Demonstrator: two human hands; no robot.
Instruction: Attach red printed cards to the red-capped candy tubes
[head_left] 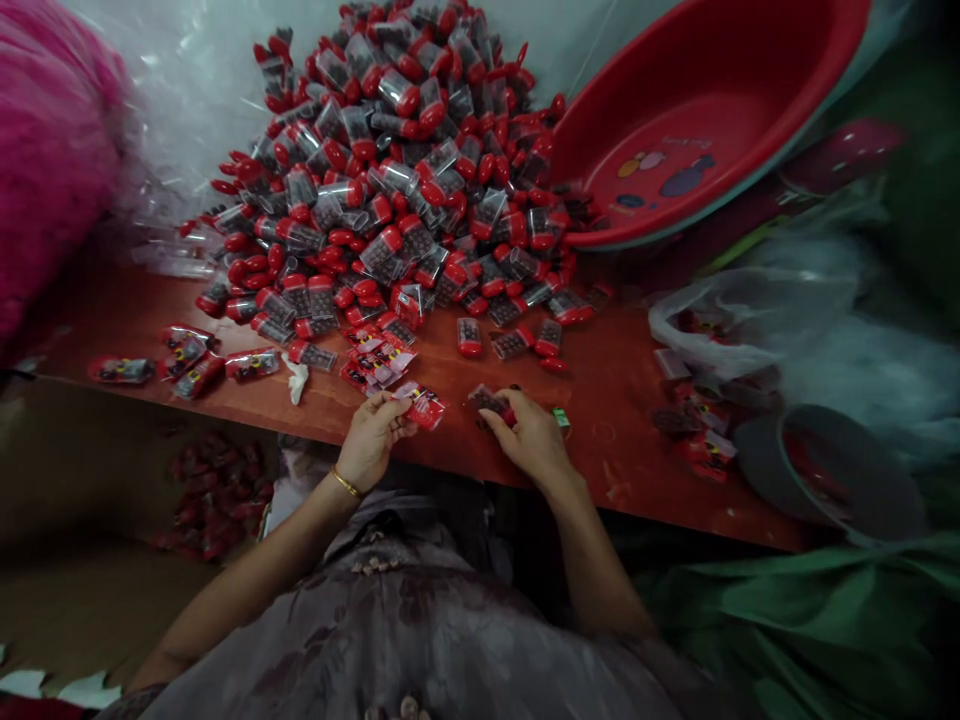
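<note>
My left hand [367, 442], with a gold bangle at the wrist, pinches a red printed packet [424, 407] between thumb and fingers. A small clear case with dark contents and a red end [487, 399] is in my right hand [537, 440], whose fingers partly cover it. Just beyond my left hand lies a stack of similar red printed packets [377, 360]. Several clear cases with red caps [512, 343] rest on the table beyond my right hand. To the left, filled red packets [196, 376] lie near a crumpled white scrap [297, 379].
A big heap of red-capped cases [390, 170] covers the back of the brown table [607, 440]. A red basin [705, 110] tilts at back right. A grey tub [862, 480] and plastic bags [810, 310] sit right. Below left, more red packets [217, 495] fill a box.
</note>
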